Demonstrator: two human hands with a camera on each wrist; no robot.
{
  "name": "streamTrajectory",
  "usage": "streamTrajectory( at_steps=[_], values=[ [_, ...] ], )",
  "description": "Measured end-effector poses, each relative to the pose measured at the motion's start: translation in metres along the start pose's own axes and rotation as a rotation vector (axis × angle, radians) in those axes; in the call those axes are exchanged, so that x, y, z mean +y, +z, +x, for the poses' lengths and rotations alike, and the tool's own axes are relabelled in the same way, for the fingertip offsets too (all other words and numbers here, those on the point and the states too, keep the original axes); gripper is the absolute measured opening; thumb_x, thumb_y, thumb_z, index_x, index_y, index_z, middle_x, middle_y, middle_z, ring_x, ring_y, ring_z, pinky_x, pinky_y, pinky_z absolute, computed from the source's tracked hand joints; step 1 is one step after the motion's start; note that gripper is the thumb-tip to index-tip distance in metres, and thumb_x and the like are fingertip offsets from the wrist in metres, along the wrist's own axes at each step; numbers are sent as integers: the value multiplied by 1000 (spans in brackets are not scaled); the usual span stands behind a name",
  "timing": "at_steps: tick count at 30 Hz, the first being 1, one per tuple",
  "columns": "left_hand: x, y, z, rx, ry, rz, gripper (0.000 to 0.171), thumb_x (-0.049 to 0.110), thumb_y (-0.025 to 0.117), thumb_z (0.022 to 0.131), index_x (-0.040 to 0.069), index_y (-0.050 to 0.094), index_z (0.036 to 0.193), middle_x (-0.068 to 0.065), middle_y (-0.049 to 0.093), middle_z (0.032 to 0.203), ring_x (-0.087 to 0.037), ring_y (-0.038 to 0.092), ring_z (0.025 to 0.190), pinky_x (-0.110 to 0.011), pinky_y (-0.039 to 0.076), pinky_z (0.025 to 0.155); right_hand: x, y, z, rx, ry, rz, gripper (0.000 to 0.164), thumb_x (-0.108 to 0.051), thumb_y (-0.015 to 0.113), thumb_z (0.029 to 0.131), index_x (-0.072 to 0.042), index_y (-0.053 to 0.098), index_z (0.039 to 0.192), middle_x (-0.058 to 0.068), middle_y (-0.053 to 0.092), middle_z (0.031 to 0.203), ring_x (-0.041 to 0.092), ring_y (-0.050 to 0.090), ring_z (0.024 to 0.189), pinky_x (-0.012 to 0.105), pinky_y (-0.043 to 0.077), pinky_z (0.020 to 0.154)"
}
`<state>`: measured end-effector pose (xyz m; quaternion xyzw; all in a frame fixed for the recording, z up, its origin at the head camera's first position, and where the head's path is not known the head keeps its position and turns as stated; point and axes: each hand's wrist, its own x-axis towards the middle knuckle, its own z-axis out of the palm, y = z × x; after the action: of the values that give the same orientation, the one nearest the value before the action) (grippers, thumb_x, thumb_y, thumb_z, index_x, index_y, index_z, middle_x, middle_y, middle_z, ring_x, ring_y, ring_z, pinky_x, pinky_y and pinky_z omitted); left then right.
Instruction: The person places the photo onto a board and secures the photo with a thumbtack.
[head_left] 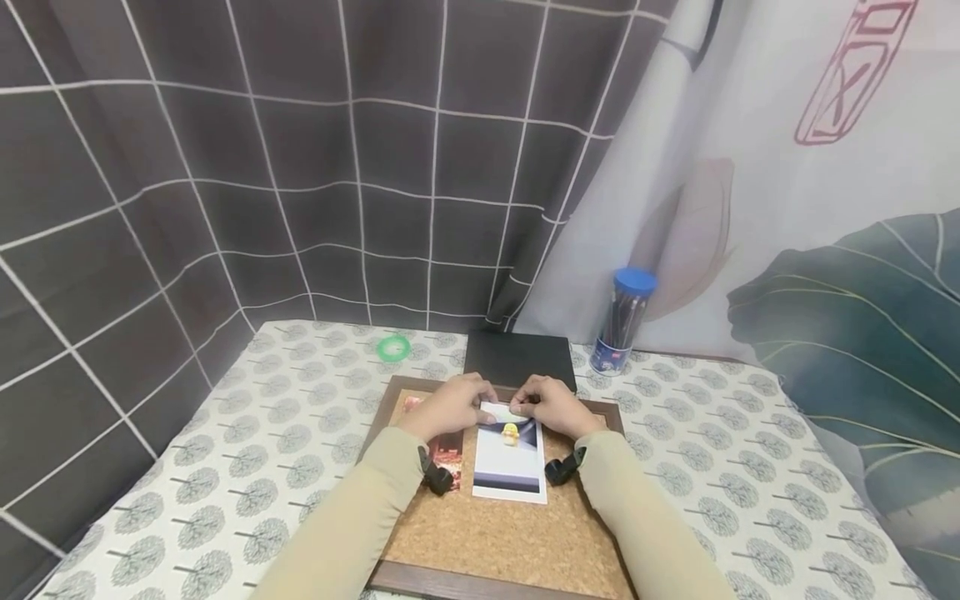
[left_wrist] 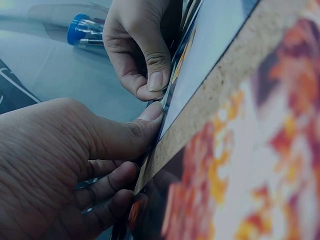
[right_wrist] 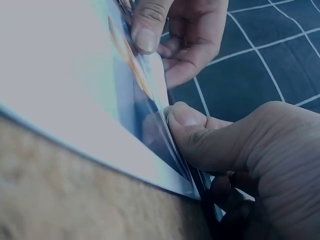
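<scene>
A photo print [head_left: 509, 472] with a white border and a small yellow figure lies over the cork board [head_left: 502, 533], its upper edge between my hands. My left hand [head_left: 456, 406] holds its upper left corner; in the right wrist view the left thumb [right_wrist: 146, 39] lies on the print's face. With thumb and forefinger my right hand [head_left: 553, 406] pinches the upper edge further right. In the left wrist view both thumbtips are close together at that edge. Whether a small thing sits between the right fingertips, I cannot tell.
A red-orange picture [head_left: 448, 457] lies on the board's left side, partly under my left arm. Behind the board's wooden frame [head_left: 450, 579] is a black flat box [head_left: 519, 358]. A blue-lidded tub of pens [head_left: 622, 321] stands back right; a green ring [head_left: 393, 348] lies back left.
</scene>
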<state>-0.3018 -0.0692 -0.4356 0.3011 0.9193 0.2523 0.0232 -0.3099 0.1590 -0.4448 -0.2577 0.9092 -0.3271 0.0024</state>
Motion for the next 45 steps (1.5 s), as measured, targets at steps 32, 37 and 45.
streamTrajectory(
  at_steps=[32,37,45],
  values=[
    [-1,5,-3,6,8,-3,26,29,79,87,15,72,107,4,59,96,-11,55,85,-29,50,79,0,6,-5,17,119,153,4,-12,78,87,-13,73,86,-2,59,81,16,52,76,32,43,71],
    [-1,4,-1,9,9,-2,25,29,79,87,15,72,107,4,59,96,-11,55,85,-28,50,79,-1,5,-3,40,145,137,8,-12,79,86,-16,73,83,-2,58,80,15,51,75,31,42,70],
    [-1,1,2,9,15,12,26,29,79,86,15,72,107,5,59,96,-11,56,84,-28,50,79,-6,2,-1,46,188,151,5,-11,78,85,-11,73,85,0,59,79,16,52,74,32,43,70]
  ],
)
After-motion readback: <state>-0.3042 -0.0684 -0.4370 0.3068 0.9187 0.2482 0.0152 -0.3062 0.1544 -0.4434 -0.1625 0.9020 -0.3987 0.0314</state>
